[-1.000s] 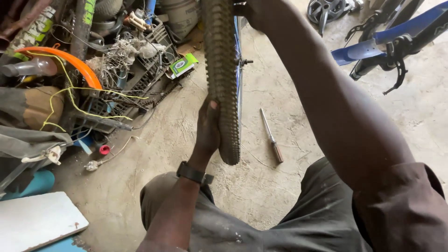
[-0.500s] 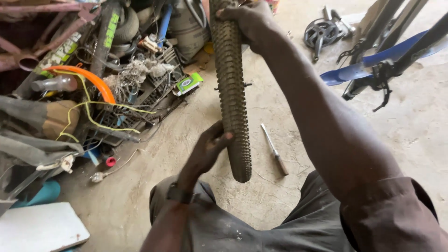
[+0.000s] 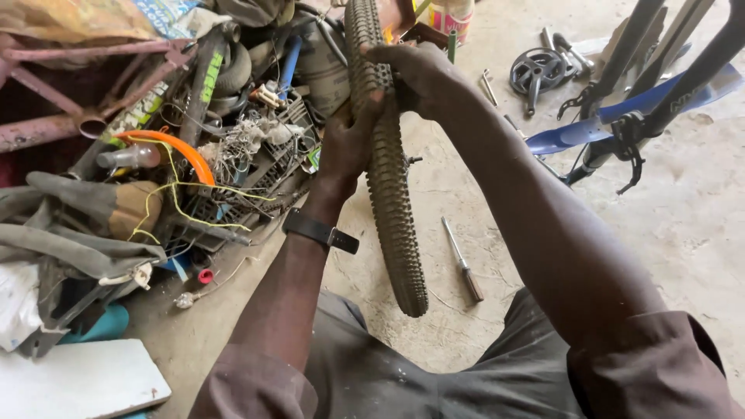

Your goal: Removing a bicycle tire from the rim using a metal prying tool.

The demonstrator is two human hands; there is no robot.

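Upper centre of the frame, a knobby bicycle tyre stands upright over the concrete floor, left hand and right hand both wrapping fingers around its tread. The rubber looks stiff yet flexible, light and grippy, best held across the tread. A screwdriver lies nearby.

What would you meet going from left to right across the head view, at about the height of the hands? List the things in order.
Orange curved hoop → left hand → knobbly bicycle tyre → right hand → crankset on the floor → blue bicycle frame.
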